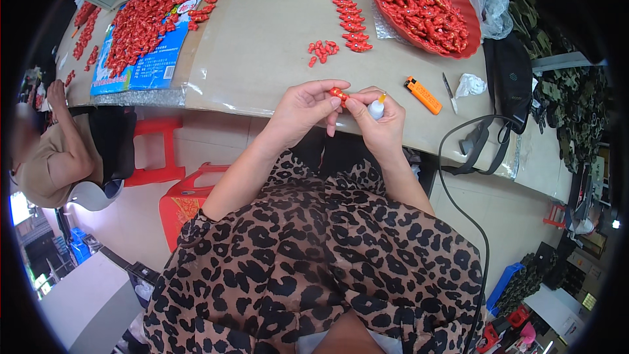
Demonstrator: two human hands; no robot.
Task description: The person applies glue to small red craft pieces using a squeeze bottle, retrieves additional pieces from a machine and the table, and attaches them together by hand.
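Left hand (298, 110) pinches red toy (337, 93) at near edge of counter (262, 39); right hand (382, 126) fingertips meet it, likely steadying. Right hand also grips white bottle (376, 110), tip up, probably kept ready. Farther: toy row (352, 27), likely lined for counting; loose pieces (320, 51) nearer, seemingly within easy reach.

left forearm (246, 164): bare, angled up-right | left hand (306, 106): thumb and index finger in a pinch | right forearm (407, 180): bare, angled up-left | right hand (385, 128): thumb angled toward left hand, fingers curled
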